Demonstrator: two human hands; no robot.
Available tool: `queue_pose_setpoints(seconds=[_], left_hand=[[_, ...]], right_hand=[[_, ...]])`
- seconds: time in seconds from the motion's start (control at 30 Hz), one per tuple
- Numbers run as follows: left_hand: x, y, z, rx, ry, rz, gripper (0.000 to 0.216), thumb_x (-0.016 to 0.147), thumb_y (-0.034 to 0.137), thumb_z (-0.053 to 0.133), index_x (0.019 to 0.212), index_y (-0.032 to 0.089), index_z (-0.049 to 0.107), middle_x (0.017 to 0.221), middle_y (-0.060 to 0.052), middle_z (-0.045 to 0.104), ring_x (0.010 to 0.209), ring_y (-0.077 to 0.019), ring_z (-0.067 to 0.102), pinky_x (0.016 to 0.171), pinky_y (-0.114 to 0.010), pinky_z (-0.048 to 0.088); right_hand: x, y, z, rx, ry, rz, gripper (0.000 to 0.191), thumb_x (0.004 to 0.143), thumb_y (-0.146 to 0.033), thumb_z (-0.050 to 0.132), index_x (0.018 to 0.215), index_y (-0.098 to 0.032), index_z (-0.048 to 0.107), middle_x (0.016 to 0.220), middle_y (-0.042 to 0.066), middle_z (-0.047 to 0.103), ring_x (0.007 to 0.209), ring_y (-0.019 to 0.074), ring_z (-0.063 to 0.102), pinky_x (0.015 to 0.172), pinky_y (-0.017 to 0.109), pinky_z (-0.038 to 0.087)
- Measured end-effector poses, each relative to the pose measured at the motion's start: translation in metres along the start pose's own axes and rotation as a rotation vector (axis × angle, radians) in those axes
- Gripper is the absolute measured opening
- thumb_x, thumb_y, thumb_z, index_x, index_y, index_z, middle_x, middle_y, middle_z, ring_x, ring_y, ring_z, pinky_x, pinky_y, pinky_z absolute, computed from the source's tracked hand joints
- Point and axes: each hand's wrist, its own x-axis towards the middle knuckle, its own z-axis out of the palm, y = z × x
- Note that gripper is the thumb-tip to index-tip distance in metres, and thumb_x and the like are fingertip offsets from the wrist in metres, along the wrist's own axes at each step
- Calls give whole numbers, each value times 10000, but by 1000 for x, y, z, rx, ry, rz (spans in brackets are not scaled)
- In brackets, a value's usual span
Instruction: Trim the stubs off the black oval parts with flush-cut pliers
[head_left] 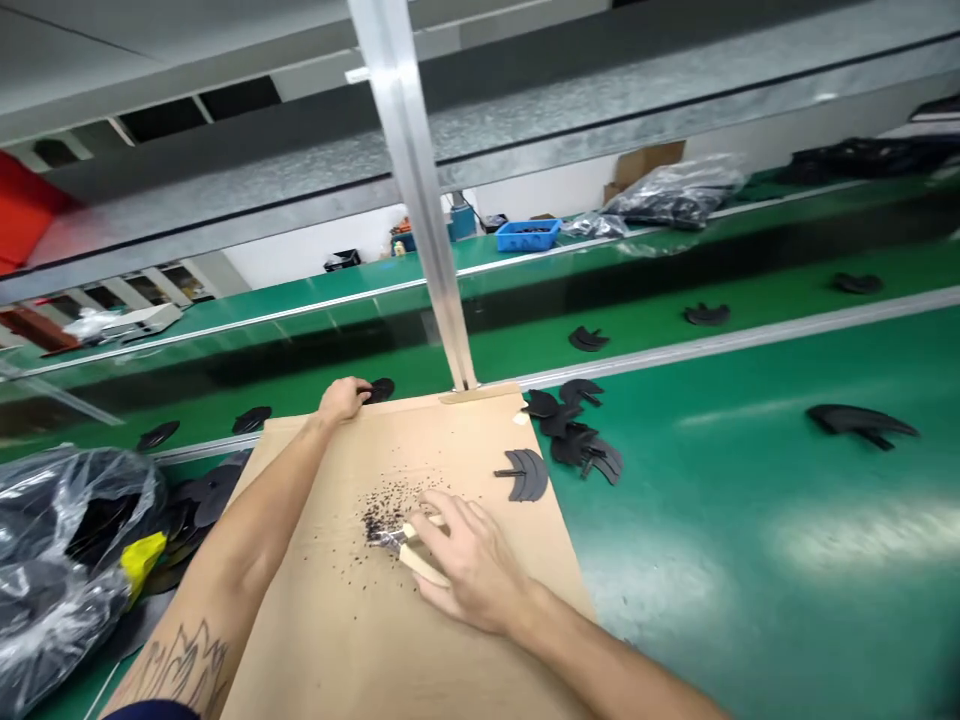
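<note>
My left hand point(343, 400) reaches past the far edge of the cardboard sheet point(322, 630). Its curled fingers are at a dark curved plastic piece point(381, 390) over the green belt and appear to pinch its near side. Low over the cardboard, my right hand point(472, 560) is wrapped round a pair of nippers point(421, 562) with cream handles. Their metal jaws point left at a scatter of small black trimmings point(382, 510). A dark fan-shaped plastic piece point(528, 475) with a stem lies on the cardboard, right of the trimmings.
Several similar dark pieces point(574, 430) are heaped at the cardboard's right edge, and others are spaced along the green belt point(510, 355). A clear plastic bag point(60, 560) of dark parts stands left. A metal post point(416, 180) rises beyond the cardboard. A blue bin point(528, 237) sits farther back.
</note>
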Motion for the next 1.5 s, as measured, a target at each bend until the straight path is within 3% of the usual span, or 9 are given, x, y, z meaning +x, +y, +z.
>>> queue_pose_setpoints(seconds=[0.17, 0.33, 0.43, 0.57, 0.67, 0.83, 1.0, 1.2, 1.5], left_hand=[[-1, 0, -5, 153, -19, -2, 297, 861, 200, 588, 1074, 170, 792, 1128, -168, 768, 1060, -358, 715, 903, -420, 571], [-8, 29, -18, 192, 34, 105, 314, 908, 236, 540, 1126, 148, 749, 1216, -182, 712, 1169, -350, 667, 974, -429, 546], [-29, 64, -18, 104, -40, 342, 302, 973, 333, 494, 1096, 212, 743, 1176, -86, 732, 1086, -250, 684, 961, -343, 539], [-76, 120, 3, -187, -294, 970, 296, 989, 383, 512, 1027, 194, 736, 1056, -82, 754, 974, -229, 686, 913, -351, 530], [-105, 150, 27, -219, -292, 1117, 272, 975, 394, 566, 1061, 178, 708, 1020, -104, 734, 932, -230, 666, 866, -345, 522], [-123, 147, 34, -346, -244, 976, 194, 981, 259, 511, 963, 180, 687, 955, -85, 722, 882, -210, 657, 831, -330, 518], [-135, 91, 6, -650, -265, 575, 227, 957, 329, 548, 947, 163, 702, 838, -37, 724, 730, -154, 627, 703, -266, 498], [-170, 40, -5, -904, -261, 224, 364, 890, 479, 645, 842, 126, 716, 653, -15, 657, 577, -120, 567, 569, -225, 456], [-209, 28, -22, -706, -53, 339, 259, 945, 357, 635, 965, 140, 776, 856, -70, 782, 749, -153, 682, 733, -237, 519]], right_hand=[[-1, -5, 3, 12, -74, -14, 522, 799, -337, 772, 1246, -197, 543, 1357, 155, 603, 1108, 268, 605, 926, 377, 491], [1, -6, 1, -1, -110, -55, 452, 841, -357, 757, 1205, -190, 547, 1256, 115, 637, 1064, 245, 582, 869, 356, 464], [2, -6, -2, -22, -157, -124, 447, 848, -374, 755, 1199, -182, 556, 1148, 87, 657, 1009, 232, 570, 816, 348, 451], [3, -6, -2, -33, -211, -253, 438, 803, -395, 788, 1134, -186, 591, 1106, 59, 667, 952, 213, 556, 760, 329, 435], [3, -5, 1, -43, -197, -321, 460, 786, -414, 791, 1132, -178, 603, 1079, 48, 676, 924, 205, 557, 754, 328, 427], [0, -4, 3, -9, -72, -372, 521, 797, -416, 758, 1212, -156, 580, 1074, 71, 689, 979, 225, 576, 828, 352, 444], [0, -3, -1, 17, 75, -260, 577, 771, -331, 787, 1272, -158, 558, 1288, 159, 639, 1059, 259, 606, 884, 393, 496], [6, 4, -1, 37, 69, -198, 536, 754, -179, 740, 1265, -164, 581, 1518, 243, 453, 1195, 325, 622, 923, 438, 559], [15, -1, 2, 185, 200, -120, 385, 922, -275, 634, 1301, -210, 610, 1453, 207, 484, 965, 259, 709, 812, 415, 633]])
